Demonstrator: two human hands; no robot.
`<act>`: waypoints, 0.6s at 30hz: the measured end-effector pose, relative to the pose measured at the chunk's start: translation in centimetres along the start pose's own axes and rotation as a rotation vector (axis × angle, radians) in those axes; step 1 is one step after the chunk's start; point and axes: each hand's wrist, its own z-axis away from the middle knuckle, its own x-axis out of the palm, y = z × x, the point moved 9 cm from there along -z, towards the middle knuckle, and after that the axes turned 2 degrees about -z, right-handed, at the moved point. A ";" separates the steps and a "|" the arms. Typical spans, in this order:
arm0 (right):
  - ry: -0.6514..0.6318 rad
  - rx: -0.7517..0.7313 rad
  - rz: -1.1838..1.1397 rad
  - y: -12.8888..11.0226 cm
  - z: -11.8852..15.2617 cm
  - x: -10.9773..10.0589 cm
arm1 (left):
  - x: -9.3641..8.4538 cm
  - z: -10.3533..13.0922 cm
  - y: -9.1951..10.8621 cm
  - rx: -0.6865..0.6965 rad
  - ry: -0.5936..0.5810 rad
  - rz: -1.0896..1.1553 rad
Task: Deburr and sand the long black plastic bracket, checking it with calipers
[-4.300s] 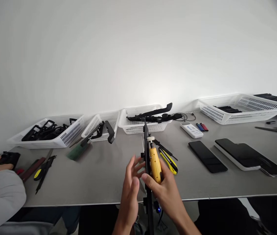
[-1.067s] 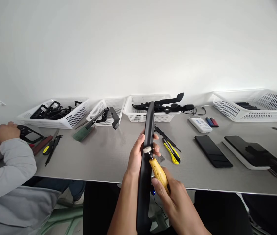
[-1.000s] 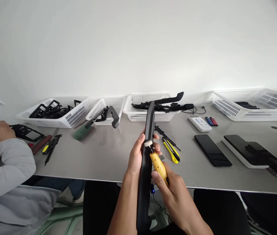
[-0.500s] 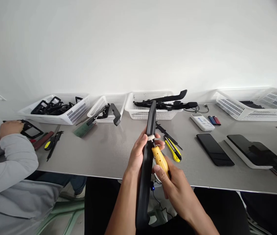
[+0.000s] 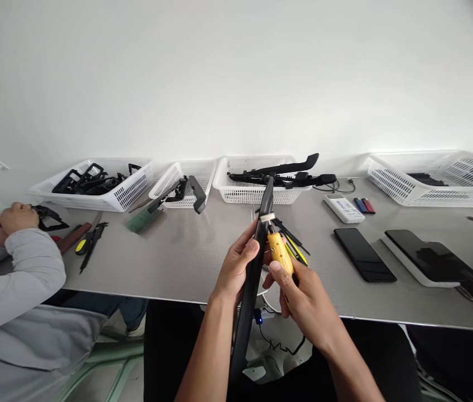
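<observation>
A long black plastic trim strip (image 5: 254, 279) is held in front of me, its bent far end pointing toward the baskets. My left hand (image 5: 236, 265) is closed around its middle from the left. In my right hand (image 5: 305, 298) is a yellow-handled rotary tool (image 5: 279, 251). The pale round wheel (image 5: 267, 217) at its tip sits against the strip near the far end. Behind the tool lies a yellow utility knife (image 5: 297, 248), partly hidden, beside a black caliper (image 5: 290, 233).
White baskets hold black parts, the middle basket (image 5: 257, 196) directly ahead. On the right lie a phone (image 5: 364, 254) and a white device (image 5: 344, 208). At left a co-worker's hands (image 5: 15, 220) work near a screwdriver (image 5: 88, 243). A cable (image 5: 280, 347) hangs below the table edge.
The strip's far end has swung slightly right. The wheel and tool have moved up and right, farther along the strip. The co-worker's hands and black part have shifted.
</observation>
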 end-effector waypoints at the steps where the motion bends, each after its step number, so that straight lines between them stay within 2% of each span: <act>1: 0.009 0.004 -0.003 -0.2 -0.1 -0.2 | -0.2 0.0 0.1 0.015 0.009 -0.010; 7: 0.052 -0.004 0.005 -0.5 -0.8 -1.3 | -0.3 0.1 -0.2 0.038 -0.048 -0.007; 13: 0.018 -0.007 -0.033 -0.4 -0.9 -0.9 | -0.5 0.2 0.0 0.042 -0.080 -0.004; 18: -0.033 0.002 -0.042 -0.2 -0.3 -0.1 | -0.5 0.3 0.3 0.057 -0.057 -0.022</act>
